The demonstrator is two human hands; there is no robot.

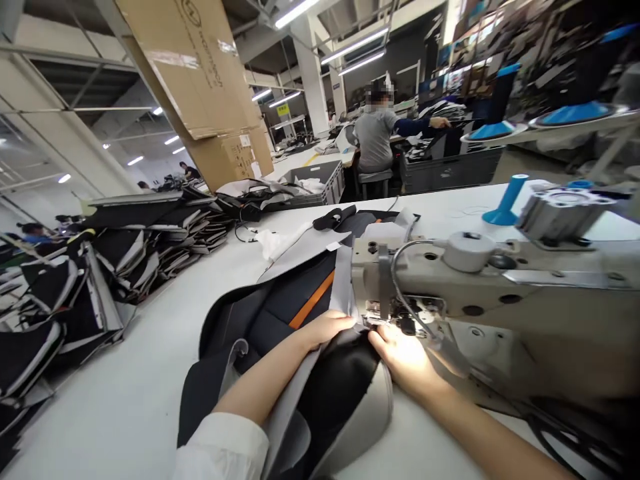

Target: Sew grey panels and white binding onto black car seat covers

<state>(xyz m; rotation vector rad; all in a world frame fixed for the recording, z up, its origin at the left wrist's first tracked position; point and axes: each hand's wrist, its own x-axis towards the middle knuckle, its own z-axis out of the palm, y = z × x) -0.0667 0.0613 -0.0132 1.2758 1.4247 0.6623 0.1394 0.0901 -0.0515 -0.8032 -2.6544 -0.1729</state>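
A dark fabric piece with grey backing and an orange stripe lies on the white table, partly under the head of a sewing machine. My left hand is closed on the fabric's grey edge, just left of the needle area. Close to the presser foot on its right side, my right hand pinches the edge of the same fabric under the machine's lamp. The fingertips of both hands are near each other. Below them, a black, glossy part of the fabric bulges toward the table's front.
Stacks of dark panels stand along the left. A cardboard box rises behind them. A blue thread cone is at the back right of the table. Beyond it, a seated person works near grey crates.
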